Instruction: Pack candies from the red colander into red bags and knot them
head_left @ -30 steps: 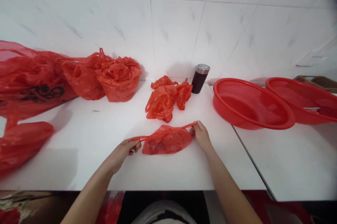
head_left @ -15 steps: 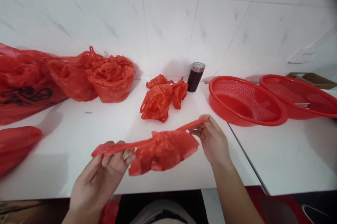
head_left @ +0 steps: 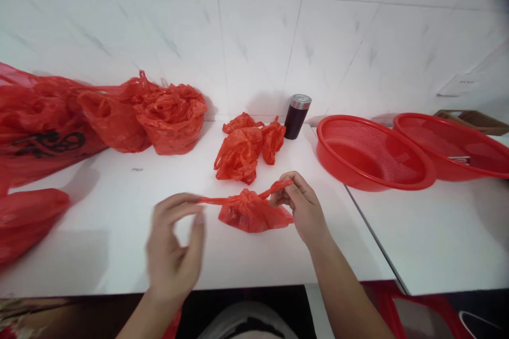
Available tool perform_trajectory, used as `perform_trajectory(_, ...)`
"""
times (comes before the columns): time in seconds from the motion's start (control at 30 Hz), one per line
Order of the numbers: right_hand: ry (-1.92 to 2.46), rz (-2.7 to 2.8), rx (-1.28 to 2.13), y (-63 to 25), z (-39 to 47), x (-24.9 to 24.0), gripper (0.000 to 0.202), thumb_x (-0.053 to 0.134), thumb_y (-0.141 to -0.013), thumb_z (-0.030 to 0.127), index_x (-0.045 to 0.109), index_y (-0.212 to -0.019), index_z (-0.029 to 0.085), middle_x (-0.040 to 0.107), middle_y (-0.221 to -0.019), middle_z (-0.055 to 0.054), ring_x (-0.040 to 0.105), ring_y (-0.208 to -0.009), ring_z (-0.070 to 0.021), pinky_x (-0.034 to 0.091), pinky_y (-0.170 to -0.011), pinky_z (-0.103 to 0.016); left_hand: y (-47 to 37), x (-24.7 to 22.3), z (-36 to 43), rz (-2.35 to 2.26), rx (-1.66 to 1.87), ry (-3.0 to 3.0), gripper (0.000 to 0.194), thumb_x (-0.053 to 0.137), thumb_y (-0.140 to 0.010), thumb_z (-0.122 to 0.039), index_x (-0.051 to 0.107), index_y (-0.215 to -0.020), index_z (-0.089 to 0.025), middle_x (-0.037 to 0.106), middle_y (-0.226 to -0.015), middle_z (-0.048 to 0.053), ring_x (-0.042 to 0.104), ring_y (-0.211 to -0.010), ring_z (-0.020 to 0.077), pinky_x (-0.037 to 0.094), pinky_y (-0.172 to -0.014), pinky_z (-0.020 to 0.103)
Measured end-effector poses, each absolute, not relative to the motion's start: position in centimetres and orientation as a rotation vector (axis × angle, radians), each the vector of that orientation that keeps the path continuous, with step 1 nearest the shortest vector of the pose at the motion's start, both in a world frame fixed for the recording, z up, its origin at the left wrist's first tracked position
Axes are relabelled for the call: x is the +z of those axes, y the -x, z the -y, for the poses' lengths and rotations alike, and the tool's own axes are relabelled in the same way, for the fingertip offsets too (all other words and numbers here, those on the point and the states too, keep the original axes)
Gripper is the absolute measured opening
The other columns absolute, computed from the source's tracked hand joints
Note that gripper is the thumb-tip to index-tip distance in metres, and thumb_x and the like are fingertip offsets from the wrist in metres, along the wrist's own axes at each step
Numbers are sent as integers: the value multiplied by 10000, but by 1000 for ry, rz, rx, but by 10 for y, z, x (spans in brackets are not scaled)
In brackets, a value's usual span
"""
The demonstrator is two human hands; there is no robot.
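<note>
A small red plastic bag [head_left: 254, 217] rests on the white table, gathered at the top, its two handles stretched out to either side. My right hand [head_left: 304, 206] pinches the right handle between thumb and fingers. My left hand [head_left: 175, 243], slightly blurred, has its thumb and fingers spread apart. The tip of the left handle [head_left: 212, 201] reaches its upper fingertips, with no grip visible there. Something darker shows through the thin plastic, too unclear to name.
Crumpled red bags [head_left: 238, 153] lie behind, beside a dark tumbler [head_left: 297, 116]. Full red bags [head_left: 170, 121] line the wall at left; another red bag [head_left: 32, 222] lies nearer. At right stand a red mesh basket [head_left: 330, 164] and another red basin [head_left: 449, 164]. A seam [head_left: 374, 238] divides the tabletops.
The bag has been lowered from the air onto the table, its handles pulled tighter. My left hand's fingers have parted from the left handle; my right hand has moved slightly left.
</note>
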State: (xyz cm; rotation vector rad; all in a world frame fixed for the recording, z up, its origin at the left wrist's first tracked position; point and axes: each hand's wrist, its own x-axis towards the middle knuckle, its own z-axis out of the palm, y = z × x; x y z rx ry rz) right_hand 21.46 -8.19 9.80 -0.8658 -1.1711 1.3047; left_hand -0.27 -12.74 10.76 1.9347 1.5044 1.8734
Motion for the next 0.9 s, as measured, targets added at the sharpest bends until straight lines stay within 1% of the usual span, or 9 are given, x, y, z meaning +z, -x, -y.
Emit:
perform_trajectory(0.1,813,1227,1323,-212,82,104,193,483,-962,373,540,-868,214,631,-716,9,608,-685,-134,476,-667,-265,-17,105,109,-1485,1108,-2331,251,569,-867,-196,604,-1108,-257,641,-1120,61,574,-1060,248,457,-903,411)
perform_trajectory(0.2,809,1159,1272,-216,82,107,147,493,-955,380,520,-929,237,629,-774,10,621,-734,-148,482,-661,-273,-28,91,92,-1486,688,-2278,209,526,-890,-248,618,-1077,-258,678,-1071,42,611,-972,249,479,-811,395)
perform_trajectory(0.27,863,1126,1193,-219,82,103,189,505,-944,395,477,-1093,281,642,-926,-2,629,-823,-162,498,-706,-300,-30,83,86,-1517,667,-2142,189,498,-894,-251,606,-1049,-255,672,-1049,31,616,-933,230,474,-771,366)
perform_trajectory(0.37,1073,1314,1029,-221,83,87,507,602,-878,392,358,-1318,327,591,-1178,-35,590,-1009,-187,476,-854,-353,-29,80,86,-1533,788,-1874,132,480,-891,-266,563,-991,-243,648,-977,17,600,-835,190,455,-702,316)
perform_trajectory(0.4,1157,1443,977,-220,83,79,504,629,-856,372,407,-1304,314,589,-1183,-37,576,-1025,-193,460,-873,-353,-28,82,87,-1512,830,-1779,107,477,-889,-268,548,-964,-240,637,-937,8,587,-795,177,444,-675,300)
perform_trajectory(0.5,1346,1728,906,-218,86,57,127,566,-883,323,615,-962,238,640,-908,-8,571,-806,-170,445,-741,-306,-23,89,89,-1334,927,-1515,29,505,-845,-209,509,-868,-226,563,-802,-27,530,-700,134,410,-642,259)
perform_trajectory(0.57,1379,1745,910,-218,86,48,190,491,-920,314,599,-798,217,601,-738,13,521,-670,-150,413,-645,-280,-17,93,90,-1206,936,-1309,97,553,-791,-172,469,-804,-218,490,-707,-52,474,-612,106,375,-595,236)
perform_trajectory(0.73,1302,1685,964,-225,82,47,160,518,-904,327,592,-821,213,628,-817,-2,547,-760,-169,420,-728,-291,9,100,93,-1022,870,-954,278,693,-752,-266,423,-808,-229,523,-681,-55,495,-574,102,357,-562,226)
perform_trajectory(0.9,1377,1683,1061,-222,84,37,251,528,-893,438,572,-793,212,623,-791,-9,558,-756,-179,431,-702,-290,47,120,89,-1210,864,-1307,259,684,-774,-337,549,-964,-225,578,-752,-21,541,-660,132,406,-633,255)
